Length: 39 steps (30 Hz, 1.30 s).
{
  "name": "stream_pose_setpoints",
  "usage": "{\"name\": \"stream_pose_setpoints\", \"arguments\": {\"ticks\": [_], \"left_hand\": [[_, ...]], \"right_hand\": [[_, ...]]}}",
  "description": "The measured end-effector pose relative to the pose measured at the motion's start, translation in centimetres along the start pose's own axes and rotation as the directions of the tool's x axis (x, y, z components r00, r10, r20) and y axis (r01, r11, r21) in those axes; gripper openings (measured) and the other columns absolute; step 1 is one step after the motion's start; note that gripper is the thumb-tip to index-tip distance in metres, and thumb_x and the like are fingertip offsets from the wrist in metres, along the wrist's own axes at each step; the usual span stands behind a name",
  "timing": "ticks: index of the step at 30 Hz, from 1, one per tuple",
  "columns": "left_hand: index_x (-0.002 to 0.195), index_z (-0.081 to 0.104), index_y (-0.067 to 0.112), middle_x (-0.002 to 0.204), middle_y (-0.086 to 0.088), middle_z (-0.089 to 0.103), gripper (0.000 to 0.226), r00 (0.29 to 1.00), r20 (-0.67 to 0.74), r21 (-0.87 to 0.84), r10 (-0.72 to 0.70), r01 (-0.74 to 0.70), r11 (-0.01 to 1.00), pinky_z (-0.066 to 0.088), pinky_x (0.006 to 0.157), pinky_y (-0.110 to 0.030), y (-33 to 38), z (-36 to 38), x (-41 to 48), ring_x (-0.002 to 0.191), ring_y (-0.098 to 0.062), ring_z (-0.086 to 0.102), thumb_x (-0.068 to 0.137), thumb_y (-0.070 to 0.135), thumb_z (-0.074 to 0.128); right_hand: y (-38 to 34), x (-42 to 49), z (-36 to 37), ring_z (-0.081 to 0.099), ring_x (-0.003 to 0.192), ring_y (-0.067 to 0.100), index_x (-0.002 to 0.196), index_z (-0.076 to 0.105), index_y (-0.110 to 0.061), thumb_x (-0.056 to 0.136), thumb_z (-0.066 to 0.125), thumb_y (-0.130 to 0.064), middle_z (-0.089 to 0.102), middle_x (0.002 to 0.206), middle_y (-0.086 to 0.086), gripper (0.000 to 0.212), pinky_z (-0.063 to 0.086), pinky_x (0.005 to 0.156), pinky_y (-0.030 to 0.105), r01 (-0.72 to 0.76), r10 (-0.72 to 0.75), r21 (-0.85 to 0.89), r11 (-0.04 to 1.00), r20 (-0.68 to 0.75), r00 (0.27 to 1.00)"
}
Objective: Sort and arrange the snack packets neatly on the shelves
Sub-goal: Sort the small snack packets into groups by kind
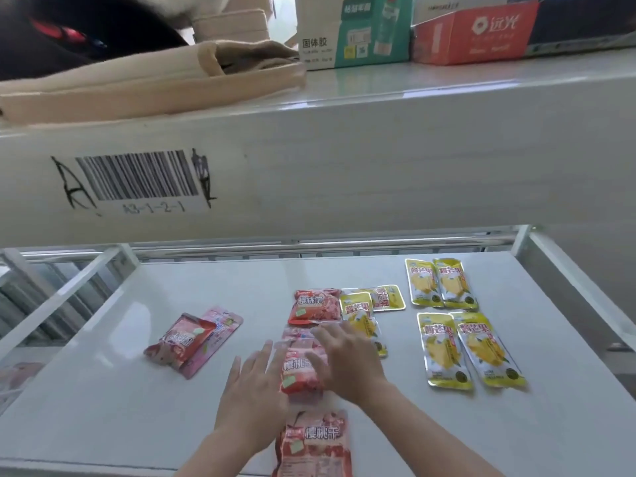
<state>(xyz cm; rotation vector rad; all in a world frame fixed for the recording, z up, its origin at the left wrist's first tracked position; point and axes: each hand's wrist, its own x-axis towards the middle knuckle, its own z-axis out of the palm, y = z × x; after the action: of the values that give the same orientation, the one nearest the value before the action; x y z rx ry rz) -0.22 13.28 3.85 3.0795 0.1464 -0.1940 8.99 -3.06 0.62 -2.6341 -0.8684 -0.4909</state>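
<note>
Left hand point(253, 390) flat, fingers straight, at 9 o'clock of red packet point(297, 371); right hand point(347, 363) spread, pressing its 3 o'clock side.

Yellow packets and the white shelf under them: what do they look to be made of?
The yellow packets look like glossy plastic film, perhaps foil-lined: their flat sealed edges shine silvery and the faces catch glare. The shelf looks like smooth white-coated metal with a semi-gloss finish, as it shows soft light reflections. Painted board cannot be ruled out.
</note>
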Motion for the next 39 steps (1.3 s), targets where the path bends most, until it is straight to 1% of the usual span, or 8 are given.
{"name": "stream_pose_setpoints", "arguments": {"ticks": [4,7,16,22,28,33,36,39], "left_hand": [[0.156,0.0,0.031,0.163,0.007,-0.012,0.073,0.993,0.018,-0.022,0.114,-0.114,0.993,-0.009,0.12,-0.042,2.8,1.2,1.1,0.149,-0.014,-0.007,0.093,0.047,0.034],[0.155,0.002,0.032,0.163,0.005,-0.014,0.075,0.974,0.079,-0.009,0.211,-0.21,0.978,-0.013,0.118,-0.04,5.8,2.1,2.3,0.149,-0.015,-0.008,0.093,0.054,0.037],[0.156,0.007,0.028,0.164,-0.001,-0.002,0.071,0.971,0.167,0.016,0.171,-0.176,0.984,-0.004,0.121,-0.045,9.4,3.9,6.0,0.15,-0.022,0.0,0.095,0.055,0.034],[0.153,0.016,0.027,0.162,0.0,0.014,0.07,0.991,0.033,0.01,0.129,-0.129,0.992,-0.001,0.12,-0.047,10.5,4.1,6.6,0.149,-0.021,0.007,0.094,0.061,0.03],[0.157,0.004,0.023,0.164,0.002,0.001,0.072,0.978,0.067,0.092,0.198,-0.203,0.975,-0.009,0.119,-0.043,10.6,3.7,7.1,0.15,-0.016,0.003,0.098,0.055,0.033],[0.134,0.046,0.021,0.136,0.001,0.052,0.035,0.963,-0.055,0.104,0.264,-0.258,0.961,0.026,0.109,-0.034,11.1,3.2,6.9,0.128,-0.02,0.047,0.103,0.033,0.035],[0.114,0.06,0.018,0.116,0.0,0.061,0.026,0.978,-0.055,0.097,0.202,-0.196,0.976,0.044,0.084,-0.038,11.3,2.8,6.3,0.108,-0.027,0.059,0.102,0.018,0.037],[0.109,0.061,0.018,0.11,-0.003,0.065,0.024,0.989,-0.076,0.05,0.129,-0.125,0.991,0.049,0.077,-0.037,10.9,2.6,5.9,0.103,-0.028,0.064,0.101,0.015,0.038]], "right_hand": [[9.8,4.3,-0.6,0.037,0.135,0.026,0.146,0.037,-0.018,0.098,0.039,-0.044,0.042,0.149,0.002,0.055,0.034,0.107,0.045,-0.422,0.424,-0.061,0.905,0.226,0.877],[13.5,5.3,0.2,0.014,0.147,0.026,0.155,0.009,-0.02,0.1,0.025,-0.05,0.017,0.161,-0.001,0.064,0.01,0.114,0.06,-0.43,0.468,-0.19,0.882,0.444,0.764],[7.5,-1.1,0.0,0.039,0.125,0.03,0.122,0.056,-0.022,0.092,0.042,-0.045,0.052,0.128,0.006,0.04,0.024,0.106,0.05,-0.265,0.313,-0.187,0.946,0.314,0.896],[6.7,-2.3,-0.7,0.05,0.117,0.025,0.119,0.056,-0.022,0.09,0.044,-0.024,0.06,0.121,0.001,0.032,0.033,0.097,0.042,-0.341,0.358,-0.112,0.934,0.313,0.88],[4.2,-5.5,-0.9,0.056,0.062,0.022,0.059,0.064,-0.022,0.048,0.072,-0.028,0.059,0.061,-0.001,0.015,0.044,0.054,0.038,-0.344,0.366,-0.126,0.93,0.265,0.892],[6.0,-2.8,-1.4,0.049,0.118,0.026,0.139,0.033,-0.017,0.088,0.053,-0.028,0.049,0.134,0.004,0.056,0.038,0.094,0.039,-0.587,0.561,0.02,0.81,0.27,0.783],[7.5,-0.7,-1.2,0.026,0.138,0.029,0.15,0.019,-0.025,0.085,0.055,-0.021,0.015,0.158,0.005,0.075,0.023,0.108,0.043,-0.434,0.433,-0.08,0.897,0.351,0.83],[8.7,0.4,-1.0,0.019,0.14,0.028,0.143,0.03,-0.027,0.087,0.056,-0.028,0.03,0.152,0.005,0.062,0.011,0.112,0.05,-0.25,0.295,-0.157,0.955,0.486,0.822]]}}
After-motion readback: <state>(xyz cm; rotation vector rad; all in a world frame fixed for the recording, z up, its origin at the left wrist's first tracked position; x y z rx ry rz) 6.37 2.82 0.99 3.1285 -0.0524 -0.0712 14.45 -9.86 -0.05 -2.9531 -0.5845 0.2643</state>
